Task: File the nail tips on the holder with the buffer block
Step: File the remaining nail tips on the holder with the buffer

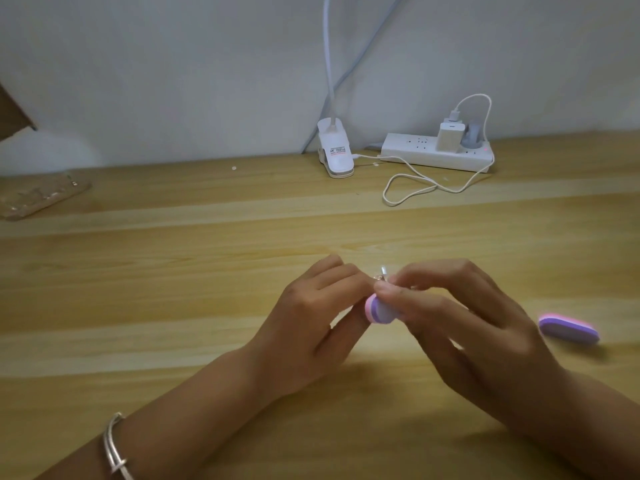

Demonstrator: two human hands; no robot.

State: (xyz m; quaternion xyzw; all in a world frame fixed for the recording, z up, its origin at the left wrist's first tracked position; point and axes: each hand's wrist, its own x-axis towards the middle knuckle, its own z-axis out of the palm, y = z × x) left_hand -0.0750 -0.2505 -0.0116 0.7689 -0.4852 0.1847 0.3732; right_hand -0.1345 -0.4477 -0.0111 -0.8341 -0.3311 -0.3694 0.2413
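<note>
Above the middle of the wooden table (173, 271) my two hands meet. My right hand (460, 323) grips a pink and purple buffer block (379, 310) with thumb and fingers curled round it. My left hand (311, 323) pinches a small holder with a clear nail tip (382, 273); only a sliver of it shows above the fingers. The block's end lies right under that tip, and whether they touch I cannot tell.
A second pink and purple buffer block (569, 328) lies on the table to the right. At the back stand a white clip lamp base (336, 150) and a power strip (436, 152) with a looped white cable (408, 188). A clear plastic sheet (38, 195) lies far left.
</note>
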